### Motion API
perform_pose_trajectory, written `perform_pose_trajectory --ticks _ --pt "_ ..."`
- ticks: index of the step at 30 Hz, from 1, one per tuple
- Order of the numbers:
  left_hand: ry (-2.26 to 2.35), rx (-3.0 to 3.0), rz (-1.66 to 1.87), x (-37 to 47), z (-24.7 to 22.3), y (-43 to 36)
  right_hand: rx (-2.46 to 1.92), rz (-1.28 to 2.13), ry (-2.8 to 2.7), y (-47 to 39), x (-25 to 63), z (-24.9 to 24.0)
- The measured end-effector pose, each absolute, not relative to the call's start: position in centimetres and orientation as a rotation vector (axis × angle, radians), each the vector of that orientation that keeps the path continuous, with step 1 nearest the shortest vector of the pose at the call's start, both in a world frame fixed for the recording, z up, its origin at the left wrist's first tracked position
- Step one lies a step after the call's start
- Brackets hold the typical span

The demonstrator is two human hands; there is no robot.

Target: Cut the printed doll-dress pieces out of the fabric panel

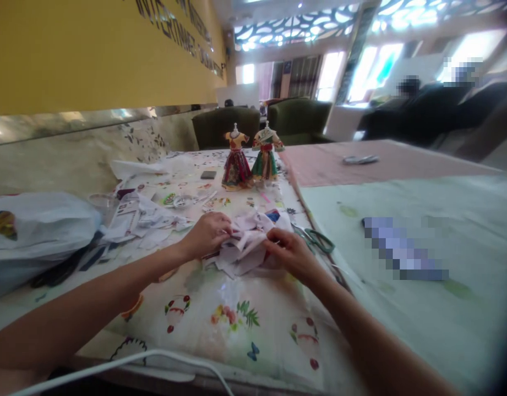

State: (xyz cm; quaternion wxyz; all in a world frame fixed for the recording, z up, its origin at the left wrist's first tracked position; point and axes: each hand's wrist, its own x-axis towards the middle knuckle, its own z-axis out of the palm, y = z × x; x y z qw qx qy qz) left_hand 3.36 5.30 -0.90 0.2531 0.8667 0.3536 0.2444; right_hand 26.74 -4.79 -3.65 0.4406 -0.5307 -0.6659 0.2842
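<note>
A loose heap of white paper scraps (245, 250) lies on the patterned tablecloth (195, 324). At the heap's left side my left hand (210, 234) is closed, its fingers pinching some of the scraps. My right hand (287, 247) grips the right side of the same heap between thumb and fingers. A bit of blue and red print (273, 215) shows on a piece at the top. Green-handled scissors (319, 240) rest just right of my right hand, their blades partly hidden.
Two small dressed figures, one red (236, 165) and one green (265, 159), stand behind the heap. More scraps (148, 217) and a white plastic bag (38, 231) lie left. A white cable (166, 352) crosses the front. A pixelated object (402, 250) lies right.
</note>
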Motion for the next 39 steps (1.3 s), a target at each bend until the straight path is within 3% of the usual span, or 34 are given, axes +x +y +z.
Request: perform_pose_trajectory --ticks 14,19,22,25,29,31,34,39 --pt "1.104 2.059 1.017 5.1 7.1 10.4 -1.054 0.649 -0.895 -4.4 32.7 -1.1" --pt "0.888 2.117 1.257 7.1 11.7 10.5 -0.902 0.452 -0.841 -4.5 32.7 -0.3" --pt "0.453 2.441 1.454 6.8 12.8 8.7 -0.841 0.409 -0.855 -5.1 33.5 0.6" --pt "0.492 2.719 1.239 5.0 10.6 5.6 -0.966 0.586 -1.119 -6.5 35.5 1.7" --pt "0.445 2.91 0.239 1.4 4.6 1.8 -1.292 0.906 -1.561 -8.0 38.0 2.7" --pt "0.573 2.834 0.184 -0.2 2.2 0.8 -1.514 0.968 -1.781 -8.0 38.3 2.7" --pt "0.996 2.621 0.33 -1.7 0.1 0.6 -1.682 0.761 -1.83 -7.3 37.5 2.2" --pt "1.305 2.495 0.384 -1.3 -1.7 1.2 -1.449 0.475 -1.983 -5.8 33.0 0.2"
